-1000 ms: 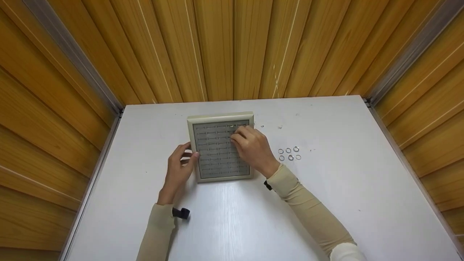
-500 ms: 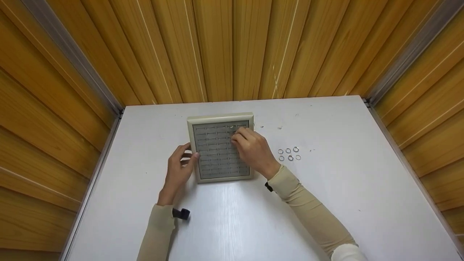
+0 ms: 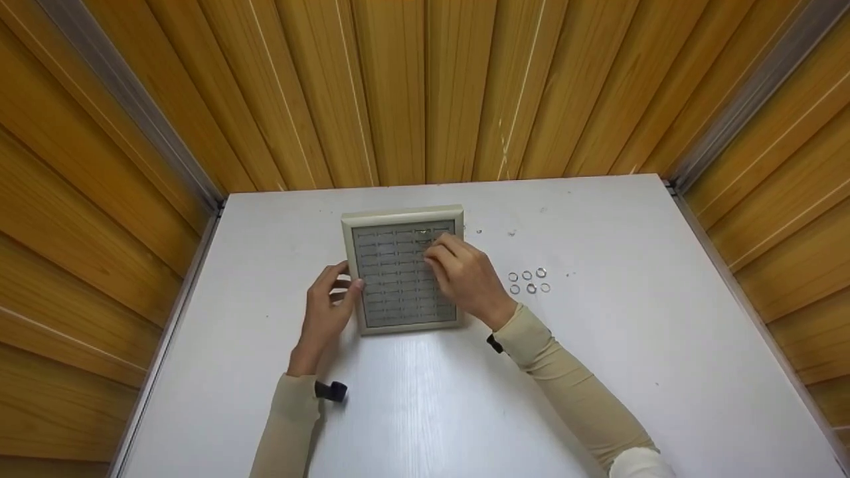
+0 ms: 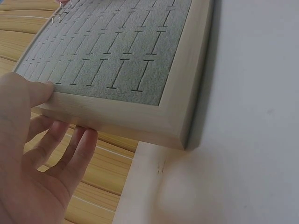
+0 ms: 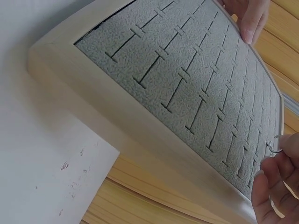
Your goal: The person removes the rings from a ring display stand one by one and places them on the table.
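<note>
A ring display tray with a cream frame [image 3: 412, 329] and a grey slotted pad [image 3: 388, 265] stands at the middle of the table, apparently tilted. My left hand [image 3: 327, 307] grips its left edge, thumb on the frame and fingers curled beneath. Over the upper right of the pad, my right hand [image 3: 468, 275] pinches a silver ring [image 5: 275, 149] between thumb and index finger, at the slots. A ring [image 3: 424, 232] shows in a top-row slot. In the left wrist view small rings [image 4: 57, 17] appear at the pad's far end.
Several loose silver rings [image 3: 527, 275] lie in two rows on the white table [image 3: 597, 372], right of my right hand. Small bits [image 3: 511, 233] lie farther back. Wood-patterned panels [image 3: 458, 93] enclose the back and sides.
My right hand has shifted very slightly down at the same spot on the pad. The left hand and the tray stay nearly still.
</note>
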`<state>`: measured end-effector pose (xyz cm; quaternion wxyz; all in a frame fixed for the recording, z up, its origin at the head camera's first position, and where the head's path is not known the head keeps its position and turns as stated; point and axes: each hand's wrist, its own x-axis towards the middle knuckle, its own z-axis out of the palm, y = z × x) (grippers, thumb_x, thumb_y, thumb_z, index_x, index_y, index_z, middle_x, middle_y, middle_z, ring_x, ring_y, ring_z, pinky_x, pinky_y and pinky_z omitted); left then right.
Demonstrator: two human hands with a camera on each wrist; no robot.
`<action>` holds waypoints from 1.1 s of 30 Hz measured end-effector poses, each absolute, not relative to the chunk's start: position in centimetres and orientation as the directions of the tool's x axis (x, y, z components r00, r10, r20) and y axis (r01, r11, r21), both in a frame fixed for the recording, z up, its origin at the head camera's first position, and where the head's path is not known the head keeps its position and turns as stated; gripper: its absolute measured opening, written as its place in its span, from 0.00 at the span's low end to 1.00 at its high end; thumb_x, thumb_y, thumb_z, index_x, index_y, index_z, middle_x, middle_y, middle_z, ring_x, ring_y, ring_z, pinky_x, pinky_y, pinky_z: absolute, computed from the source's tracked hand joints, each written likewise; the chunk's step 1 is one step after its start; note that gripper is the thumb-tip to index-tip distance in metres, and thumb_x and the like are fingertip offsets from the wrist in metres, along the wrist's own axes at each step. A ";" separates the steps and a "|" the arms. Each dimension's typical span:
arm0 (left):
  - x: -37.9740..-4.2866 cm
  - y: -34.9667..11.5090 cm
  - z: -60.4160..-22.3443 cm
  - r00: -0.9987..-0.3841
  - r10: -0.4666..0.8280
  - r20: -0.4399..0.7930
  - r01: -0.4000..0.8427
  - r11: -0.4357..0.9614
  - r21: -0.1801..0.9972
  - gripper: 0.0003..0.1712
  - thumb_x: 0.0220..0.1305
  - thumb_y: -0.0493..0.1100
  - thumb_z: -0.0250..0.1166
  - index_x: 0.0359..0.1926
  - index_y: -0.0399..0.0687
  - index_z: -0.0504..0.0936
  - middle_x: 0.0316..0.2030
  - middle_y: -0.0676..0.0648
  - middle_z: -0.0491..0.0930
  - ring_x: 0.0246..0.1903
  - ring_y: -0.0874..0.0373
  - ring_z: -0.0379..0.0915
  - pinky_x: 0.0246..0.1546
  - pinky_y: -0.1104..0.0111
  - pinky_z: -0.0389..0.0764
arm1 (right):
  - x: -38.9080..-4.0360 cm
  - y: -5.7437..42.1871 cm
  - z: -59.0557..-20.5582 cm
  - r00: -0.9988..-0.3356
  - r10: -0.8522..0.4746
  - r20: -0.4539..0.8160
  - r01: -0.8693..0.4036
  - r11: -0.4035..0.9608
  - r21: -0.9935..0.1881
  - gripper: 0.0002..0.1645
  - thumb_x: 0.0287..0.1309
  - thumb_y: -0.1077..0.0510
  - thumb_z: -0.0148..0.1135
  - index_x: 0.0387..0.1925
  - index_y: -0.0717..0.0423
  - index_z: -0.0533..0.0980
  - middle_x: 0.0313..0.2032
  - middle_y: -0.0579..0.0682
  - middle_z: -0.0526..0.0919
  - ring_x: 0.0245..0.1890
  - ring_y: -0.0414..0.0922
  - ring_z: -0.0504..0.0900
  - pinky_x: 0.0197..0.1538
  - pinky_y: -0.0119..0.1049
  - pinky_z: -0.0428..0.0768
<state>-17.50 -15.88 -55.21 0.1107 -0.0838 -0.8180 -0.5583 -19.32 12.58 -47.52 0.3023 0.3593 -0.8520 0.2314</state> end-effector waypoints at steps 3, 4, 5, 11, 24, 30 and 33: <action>-17.5 -16.0 -55.3 -0.960 0.020 0.279 0.267 0.362 0.893 0.25 0.78 0.51 0.67 0.70 0.53 0.79 0.56 0.49 0.82 0.50 0.52 0.85 0.52 0.58 0.91 | -19.1 12.9 -47.5 -0.571 -0.468 0.674 -0.749 0.633 -0.196 0.07 0.77 0.61 0.62 0.41 0.59 0.83 0.39 0.51 0.83 0.37 0.44 0.85 0.41 0.35 0.88; -17.5 -16.0 -55.3 -0.960 0.021 0.280 0.268 0.363 0.893 0.25 0.78 0.52 0.67 0.70 0.54 0.79 0.56 0.49 0.82 0.50 0.53 0.85 0.52 0.58 0.90 | -19.0 13.1 -47.5 -0.576 -0.466 0.671 -0.748 0.632 -0.203 0.07 0.77 0.61 0.62 0.41 0.59 0.83 0.39 0.51 0.83 0.37 0.43 0.85 0.41 0.35 0.88; -17.5 -16.0 -55.3 -0.960 0.022 0.280 0.268 0.363 0.892 0.25 0.78 0.52 0.66 0.70 0.54 0.79 0.56 0.50 0.82 0.51 0.53 0.85 0.52 0.58 0.90 | -18.9 13.3 -47.5 -0.582 -0.465 0.668 -0.746 0.632 -0.210 0.07 0.78 0.61 0.62 0.41 0.60 0.83 0.39 0.51 0.83 0.37 0.43 0.85 0.40 0.34 0.88; -17.4 -16.1 -55.4 -0.961 0.020 0.276 0.263 0.372 0.890 0.25 0.78 0.52 0.66 0.71 0.54 0.78 0.56 0.50 0.82 0.51 0.53 0.84 0.53 0.59 0.90 | -18.4 14.5 -47.7 -0.608 -0.447 0.656 -0.739 0.621 -0.262 0.06 0.76 0.62 0.63 0.42 0.60 0.83 0.40 0.51 0.83 0.36 0.42 0.84 0.37 0.33 0.86; -17.4 -16.1 -55.3 -0.963 0.025 0.269 0.259 0.370 0.892 0.25 0.78 0.55 0.65 0.71 0.57 0.78 0.56 0.51 0.81 0.51 0.54 0.84 0.54 0.57 0.90 | -18.0 18.6 -48.6 -0.640 -0.418 0.645 -0.708 0.646 -0.284 0.02 0.72 0.65 0.68 0.41 0.61 0.84 0.40 0.52 0.83 0.38 0.43 0.88 0.40 0.34 0.89; -17.5 -16.0 -55.4 -0.962 0.030 0.272 0.264 0.356 0.896 0.25 0.79 0.53 0.64 0.71 0.56 0.78 0.56 0.51 0.81 0.51 0.55 0.83 0.54 0.58 0.89 | -17.8 20.6 -49.6 -0.658 -0.408 0.633 -0.687 0.669 -0.283 0.02 0.68 0.67 0.71 0.40 0.60 0.85 0.39 0.51 0.84 0.38 0.43 0.88 0.39 0.34 0.89; -17.4 -16.0 -55.4 -0.963 0.030 0.268 0.261 0.354 0.898 0.25 0.79 0.53 0.65 0.71 0.55 0.78 0.56 0.51 0.81 0.51 0.55 0.84 0.54 0.58 0.89 | -17.7 21.6 -50.3 -0.664 -0.403 0.630 -0.681 0.673 -0.288 0.03 0.66 0.68 0.72 0.40 0.60 0.86 0.38 0.51 0.84 0.37 0.43 0.88 0.38 0.35 0.89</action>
